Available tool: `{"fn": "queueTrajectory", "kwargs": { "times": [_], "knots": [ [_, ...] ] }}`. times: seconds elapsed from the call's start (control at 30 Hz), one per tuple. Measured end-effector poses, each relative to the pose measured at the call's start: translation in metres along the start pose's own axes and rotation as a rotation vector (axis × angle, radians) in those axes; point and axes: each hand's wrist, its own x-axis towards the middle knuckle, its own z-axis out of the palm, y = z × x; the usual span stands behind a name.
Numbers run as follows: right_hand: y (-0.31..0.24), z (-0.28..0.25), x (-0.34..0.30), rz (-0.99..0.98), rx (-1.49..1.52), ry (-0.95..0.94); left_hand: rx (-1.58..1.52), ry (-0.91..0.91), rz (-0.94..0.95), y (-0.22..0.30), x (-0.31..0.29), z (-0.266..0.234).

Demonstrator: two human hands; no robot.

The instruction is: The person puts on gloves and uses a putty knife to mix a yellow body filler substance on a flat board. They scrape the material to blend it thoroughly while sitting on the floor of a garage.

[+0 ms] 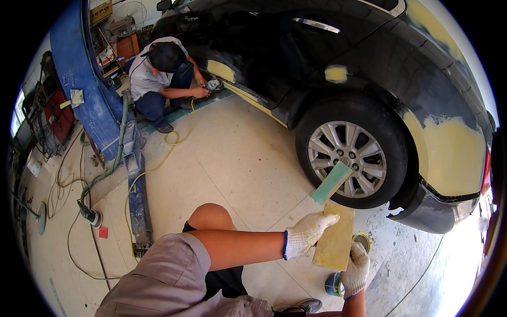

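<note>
Lower right of the frame, the left hand [307, 233], in a white knit glove, lies across the upper edge of a yellowish board [334, 238], fingers stretched and pressed flat on it rather than curled. The right hand [356, 270], gloved too, grips the board's lower right edge from below, fingers closed around it. The board stands nearly upright in the picture, its long axis running from lower left up toward the right, tipped slightly. A teal spreader [331, 183] rises from the board's top edge, pointing up and right toward the wheel [347, 156]; how it is held I cannot tell, since the left glove covers its base. Below the board a round can [334, 284] sits on the floor, mostly hidden behind board and glove. Beyond, the black car [369, 68] carries pale yellow filler [454, 153] on its rear quarter. Upper left, another person [158, 79] crouches at the sill, face hidden under a dark cap.
</note>
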Motion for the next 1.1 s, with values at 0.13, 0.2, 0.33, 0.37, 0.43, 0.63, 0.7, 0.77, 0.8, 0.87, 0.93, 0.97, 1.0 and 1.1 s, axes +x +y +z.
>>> {"fn": "queueTrajectory", "kwargs": {
  "times": [0.13, 0.2, 0.33, 0.37, 0.43, 0.63, 0.7, 0.77, 0.8, 0.87, 0.93, 0.97, 1.0, 1.1],
  "knots": [
    [0.004, 0.001, -0.001, 0.017, 0.019, -0.007, 0.008, -0.021, -0.026, 0.003, -0.001, 0.000],
    [0.004, 0.001, 0.000, 0.019, 0.020, -0.012, 0.014, -0.013, -0.033, 0.002, -0.001, -0.001],
    [0.003, 0.000, -0.001, 0.027, 0.013, -0.018, 0.036, 0.014, -0.053, 0.003, -0.004, 0.002],
    [0.004, 0.000, -0.001, 0.032, 0.017, -0.020, 0.038, 0.022, -0.059, 0.004, -0.005, 0.003],
    [0.003, 0.000, -0.001, 0.024, 0.019, -0.016, 0.035, 0.017, -0.055, 0.002, -0.004, 0.002],
    [0.006, 0.003, -0.002, -0.004, 0.014, -0.018, 0.049, 0.033, -0.026, -0.003, -0.004, 0.002],
    [0.004, 0.002, -0.002, -0.009, -0.010, -0.025, 0.058, 0.040, -0.023, -0.003, -0.004, 0.003],
    [-0.001, 0.002, -0.002, -0.015, -0.044, -0.024, 0.048, 0.032, -0.025, -0.006, -0.003, 0.001],
    [0.001, 0.002, -0.002, -0.012, -0.030, -0.021, 0.048, 0.034, -0.024, -0.006, -0.003, 0.000],
    [0.006, 0.004, -0.003, -0.003, -0.002, -0.014, 0.046, 0.038, -0.023, -0.007, -0.003, 0.000],
    [0.009, 0.005, -0.003, 0.007, 0.014, -0.014, 0.054, 0.037, -0.021, -0.007, -0.003, 0.000],
    [0.009, 0.006, -0.003, 0.012, 0.022, -0.015, 0.058, 0.036, -0.020, -0.007, -0.004, 0.000],
    [0.009, 0.005, -0.003, 0.010, 0.005, -0.018, 0.062, 0.036, -0.022, -0.007, -0.004, 0.000],
    [0.005, 0.005, -0.002, -0.001, -0.039, -0.023, 0.072, 0.041, -0.026, -0.006, -0.005, 0.000]
  ]
}}
